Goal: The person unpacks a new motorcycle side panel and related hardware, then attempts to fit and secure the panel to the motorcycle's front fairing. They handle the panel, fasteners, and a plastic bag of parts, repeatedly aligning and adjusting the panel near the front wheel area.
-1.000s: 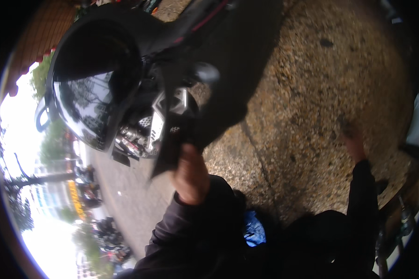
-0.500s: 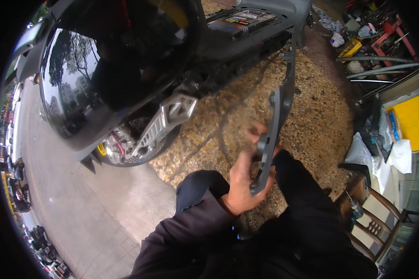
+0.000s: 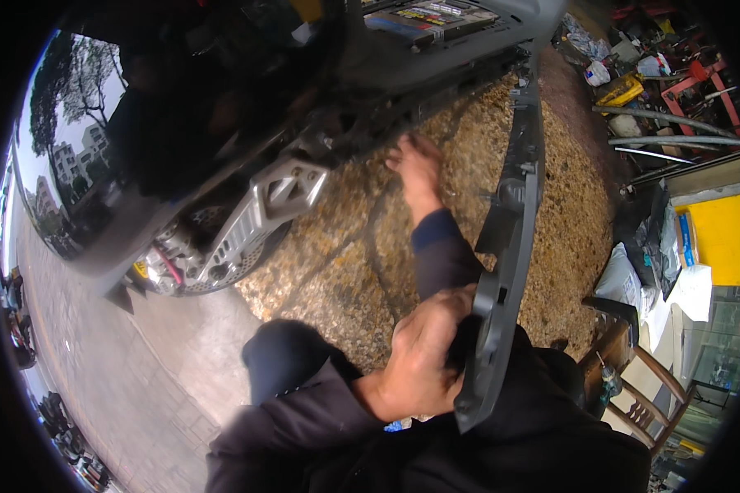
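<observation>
A long dark grey plastic trim strip (image 3: 528, 197) runs from my lap up toward the black scooter (image 3: 247, 107). My left hand (image 3: 426, 349) is closed around its near end. The strip's far end lies by the scooter's grey floorboard, and I cannot tell whether it is attached there. Behind the strip, my right arm reaches forward. My right hand (image 3: 418, 168) is at the scooter's lower edge, fingers apart and slightly bent, with nothing visible in them. Whether the fingertips touch the underside is unclear.
A silver metal bracket (image 3: 284, 193) juts out beside the scooter's brake disc (image 3: 251, 255). Pebbled ground (image 3: 329, 279) lies beneath. To the right stand a wooden chair (image 3: 645, 394), a yellow panel (image 3: 715, 238), white bags (image 3: 625, 275) and a heap of parts with metal pipes (image 3: 674, 122).
My right hand has left the trim strip and moved forward to the scooter's underside. My left hand and the strip's near end have come closer to my body. The view has shifted.
</observation>
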Demonstrator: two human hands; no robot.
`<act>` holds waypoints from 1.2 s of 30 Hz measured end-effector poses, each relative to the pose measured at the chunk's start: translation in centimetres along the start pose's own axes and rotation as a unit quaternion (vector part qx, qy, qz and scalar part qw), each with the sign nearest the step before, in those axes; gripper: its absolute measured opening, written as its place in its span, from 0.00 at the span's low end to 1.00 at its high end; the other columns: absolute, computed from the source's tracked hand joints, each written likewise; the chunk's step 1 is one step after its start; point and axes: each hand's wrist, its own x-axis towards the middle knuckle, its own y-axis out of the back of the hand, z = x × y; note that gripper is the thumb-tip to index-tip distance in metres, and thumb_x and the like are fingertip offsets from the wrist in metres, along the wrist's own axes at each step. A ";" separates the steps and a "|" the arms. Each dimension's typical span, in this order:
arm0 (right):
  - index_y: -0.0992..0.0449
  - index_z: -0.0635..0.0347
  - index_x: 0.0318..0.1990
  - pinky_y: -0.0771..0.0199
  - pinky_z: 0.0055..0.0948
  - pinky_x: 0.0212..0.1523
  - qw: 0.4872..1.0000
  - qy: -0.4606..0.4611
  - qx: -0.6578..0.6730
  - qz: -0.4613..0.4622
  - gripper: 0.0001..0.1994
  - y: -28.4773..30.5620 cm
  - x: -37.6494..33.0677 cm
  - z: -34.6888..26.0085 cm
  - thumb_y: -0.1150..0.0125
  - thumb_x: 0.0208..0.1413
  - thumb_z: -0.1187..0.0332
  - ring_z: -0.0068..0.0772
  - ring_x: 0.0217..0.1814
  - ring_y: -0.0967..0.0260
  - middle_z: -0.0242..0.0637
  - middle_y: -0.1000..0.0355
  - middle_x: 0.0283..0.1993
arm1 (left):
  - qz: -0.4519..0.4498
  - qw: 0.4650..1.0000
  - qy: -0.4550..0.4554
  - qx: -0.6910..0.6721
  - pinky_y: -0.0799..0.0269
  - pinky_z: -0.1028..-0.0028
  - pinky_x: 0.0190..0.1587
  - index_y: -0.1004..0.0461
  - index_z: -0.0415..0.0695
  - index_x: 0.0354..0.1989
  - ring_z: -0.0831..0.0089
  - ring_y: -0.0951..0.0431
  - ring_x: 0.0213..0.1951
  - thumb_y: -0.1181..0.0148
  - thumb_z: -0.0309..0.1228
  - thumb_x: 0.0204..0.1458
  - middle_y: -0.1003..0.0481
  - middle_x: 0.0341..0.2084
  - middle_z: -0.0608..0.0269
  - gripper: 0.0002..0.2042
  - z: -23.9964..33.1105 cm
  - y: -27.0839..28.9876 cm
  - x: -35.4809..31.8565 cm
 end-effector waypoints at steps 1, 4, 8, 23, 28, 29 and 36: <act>0.26 0.69 0.44 0.23 0.24 0.27 1.000 -0.005 -0.006 0.007 0.07 -0.5 1.0 0.4 0.43 0.61 0.75 0.25 0.30 0.29 0.36 0.27 0.33 | -0.005 1.000 -0.002 -0.002 0.26 0.70 0.33 0.37 0.31 0.43 0.61 0.21 0.29 0.32 0.22 0.39 0.25 0.31 0.48 0.23 0.0 0.1 0.1; 0.26 0.70 0.43 0.27 0.22 0.22 0.998 0.017 -0.043 0.036 0.06 -1.7 3.1 1.8 0.42 0.60 0.77 0.24 0.25 0.31 0.35 0.28 0.30 | -0.011 1.000 0.002 -0.022 0.27 0.71 0.31 0.38 0.34 0.41 0.63 0.21 0.28 0.33 0.19 0.40 0.25 0.30 0.49 0.21 -0.5 0.2 0.3; 0.26 0.71 0.40 0.31 0.22 0.20 0.998 0.050 -0.024 0.042 0.06 -2.2 3.7 2.5 0.42 0.58 0.77 0.23 0.23 0.33 0.35 0.29 0.28 | 0.000 0.999 0.005 -0.037 0.26 0.71 0.30 0.38 0.33 0.42 0.65 0.21 0.27 0.33 0.19 0.40 0.24 0.30 0.49 0.21 -1.3 0.3 -0.1; 0.26 0.69 0.30 0.36 0.28 0.28 0.976 0.192 -0.106 0.006 0.04 -0.6 5.7 5.2 0.43 0.53 0.76 0.23 0.26 0.39 0.34 0.32 0.24 | 0.021 0.998 -0.007 -0.067 0.23 0.64 0.35 0.37 0.33 0.40 0.54 0.20 0.33 0.32 0.22 0.42 0.25 0.33 0.40 0.21 -2.7 0.0 -0.6; 0.26 0.68 0.31 0.35 0.27 0.27 0.982 0.173 -0.080 0.017 0.04 -1.0 4.8 4.1 0.41 0.55 0.75 0.22 0.25 0.38 0.33 0.31 0.24 | 0.004 0.999 -0.016 -0.041 0.24 0.68 0.31 0.42 0.35 0.43 0.58 0.19 0.32 0.33 0.19 0.41 0.24 0.35 0.38 0.24 -2.8 0.2 -0.1; 0.26 0.67 0.31 0.37 0.24 0.23 0.986 0.151 -0.068 0.031 0.03 -1.3 4.3 3.5 0.41 0.55 0.76 0.21 0.24 0.37 0.32 0.31 0.25 | 0.008 0.999 -0.023 -0.039 0.24 0.69 0.31 0.42 0.35 0.44 0.59 0.19 0.31 0.33 0.19 0.41 0.24 0.35 0.38 0.24 -3.0 0.2 0.0; 0.23 0.70 0.31 0.42 0.25 0.18 0.994 -0.046 0.059 0.083 0.07 -2.9 3.1 0.8 0.41 0.57 0.73 0.23 0.18 0.39 0.34 0.32 0.20 | -0.004 0.998 -0.002 -0.061 0.25 0.71 0.30 0.44 0.37 0.47 0.63 0.19 0.30 0.32 0.18 0.39 0.25 0.37 0.38 0.28 -3.1 0.4 -0.4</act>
